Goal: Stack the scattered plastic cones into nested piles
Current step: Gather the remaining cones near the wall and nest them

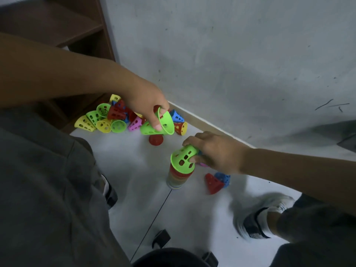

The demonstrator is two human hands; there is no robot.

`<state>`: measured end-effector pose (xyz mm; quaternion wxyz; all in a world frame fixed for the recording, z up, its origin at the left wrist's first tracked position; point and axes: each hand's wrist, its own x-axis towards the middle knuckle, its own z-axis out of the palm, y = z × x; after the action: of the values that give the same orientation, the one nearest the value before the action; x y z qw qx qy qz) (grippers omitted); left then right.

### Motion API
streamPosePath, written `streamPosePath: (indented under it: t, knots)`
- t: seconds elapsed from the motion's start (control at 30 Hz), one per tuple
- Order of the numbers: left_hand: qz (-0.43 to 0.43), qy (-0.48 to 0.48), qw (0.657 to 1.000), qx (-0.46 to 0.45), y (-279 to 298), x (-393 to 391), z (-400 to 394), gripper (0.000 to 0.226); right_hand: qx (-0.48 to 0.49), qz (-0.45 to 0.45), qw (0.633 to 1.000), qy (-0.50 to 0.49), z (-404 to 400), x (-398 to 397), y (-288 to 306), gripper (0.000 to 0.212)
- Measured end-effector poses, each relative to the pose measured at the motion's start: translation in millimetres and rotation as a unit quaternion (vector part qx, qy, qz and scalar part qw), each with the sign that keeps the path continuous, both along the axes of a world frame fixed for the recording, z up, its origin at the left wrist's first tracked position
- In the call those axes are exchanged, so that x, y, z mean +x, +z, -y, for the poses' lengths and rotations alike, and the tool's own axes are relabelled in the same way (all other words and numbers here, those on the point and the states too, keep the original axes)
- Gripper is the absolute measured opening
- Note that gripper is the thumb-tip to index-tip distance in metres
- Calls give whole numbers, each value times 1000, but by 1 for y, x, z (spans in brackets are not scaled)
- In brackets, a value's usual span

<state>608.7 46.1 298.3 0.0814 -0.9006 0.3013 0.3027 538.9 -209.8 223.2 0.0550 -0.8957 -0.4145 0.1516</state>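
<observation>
- The left hand [148, 106] reaches in from the upper left, thumb and fingers curled round a green cone [165, 122] held above the scattered pile [107, 118] by the wall
- The right hand [213, 151] comes from the right, fingers pinching another green cone [184, 158], tilted, on top of the nested stack [178, 177] on the floor [134, 160]

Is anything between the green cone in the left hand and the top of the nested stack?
Yes. The right hand holds another green cone over the stack, covering its top. The left hand holds its green cone off to the side, above the floor.
</observation>
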Motion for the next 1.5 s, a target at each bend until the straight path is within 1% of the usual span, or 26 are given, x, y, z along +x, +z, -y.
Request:
streamPosePath:
  t: [0.03,0.1,0.17,0.27,0.37,0.47,0.53,0.63,0.7,0.77,0.87,0.97,1.03,1.07,1.17,1.27,1.33,1.4,1.43,1.5]
  knots:
    - [-9,7,1000,-7,-3,1,0,37,-15,0,1000,2,-3,-1,-2,46]
    - [-35,26,999,-24,-6,3,-1,33,-11,-18,1000,-3,-6,1,-7,46]
    - [-53,44,997,-36,-7,5,1,32,8,-50,999,-17,-7,3,-10,47]
    - [-70,58,995,-40,-8,7,0,33,44,-72,996,-39,-5,4,-8,54]
    - [-80,66,994,-34,-10,9,1,33,84,-84,991,-61,-2,8,0,60]
    - [-84,56,995,-27,-8,12,-2,37,126,-83,985,-85,0,13,11,59]
    - [-90,52,994,-17,-7,14,-5,41,193,-112,968,-117,-1,12,21,56]
    - [-98,52,994,-4,-5,16,-9,42,305,-192,920,-157,-8,4,34,52]
    - [-97,55,994,-2,-5,18,-10,43,331,-245,896,-167,-14,-3,36,51]
    - [-97,55,994,0,-4,18,-9,46,326,-271,890,-166,-17,-10,31,52]
    - [-94,53,994,3,-2,17,-6,41,284,-253,910,-161,-20,-17,11,52]
    - [-94,55,994,-2,-1,14,-4,48,249,-241,922,-173,-18,-21,-11,49]
    - [-98,61,993,-10,-1,12,-4,59,241,-251,920,-184,-17,-22,-20,49]
    - [-105,69,992,-18,-1,12,-4,61,239,-256,918,-185,-17,-23,-23,49]
    - [-124,92,987,-31,0,11,-4,46,245,-237,921,-190,-18,-22,-21,47]
    - [-131,123,983,-47,0,9,-3,44,259,-205,919,-214,-24,-18,-11,44]
    - [-140,150,975,-81,0,7,-2,43,293,-223,899,-238,-28,-13,0,41]
    - [-143,178,966,-126,1,5,0,46,330,-255,866,-276,-32,-9,9,37]
    - [-140,193,960,-146,1,4,0,48,348,-261,852,-292,-34,-7,12,41]
    - [-135,236,943,-194,1,2,3,43,386,-270,823,-317,-36,-4,16,53]
